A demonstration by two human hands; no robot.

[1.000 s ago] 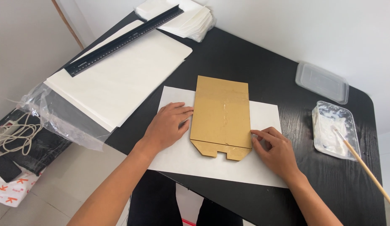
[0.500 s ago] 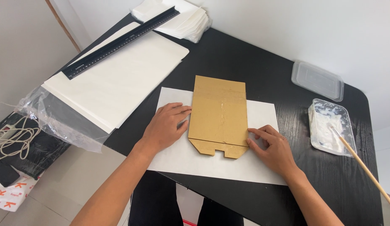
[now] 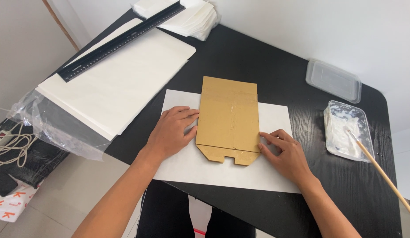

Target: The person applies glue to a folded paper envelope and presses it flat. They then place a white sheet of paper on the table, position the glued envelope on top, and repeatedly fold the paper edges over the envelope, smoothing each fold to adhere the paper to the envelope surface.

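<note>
A brown cardboard template (image 3: 228,118) with a notched lower end lies upright on a white paper sheet (image 3: 205,169) at the black table's near edge. My left hand (image 3: 172,132) rests flat on the paper, its fingertips against the template's left edge. My right hand (image 3: 286,154) lies on the paper at the right, fingers touching the template's lower right edge. Neither hand grips anything.
A stack of white sheets (image 3: 121,81) with a black ruler (image 3: 121,40) across it lies at the left, over clear plastic wrap (image 3: 59,128). At the right stand a tub of white paste (image 3: 348,130) with a wooden stick (image 3: 381,172) and its clear lid (image 3: 332,80). Folded white paper (image 3: 187,17) sits at the back.
The view has shifted slightly. Both hands stay at the template's edges, with little visible movement.
</note>
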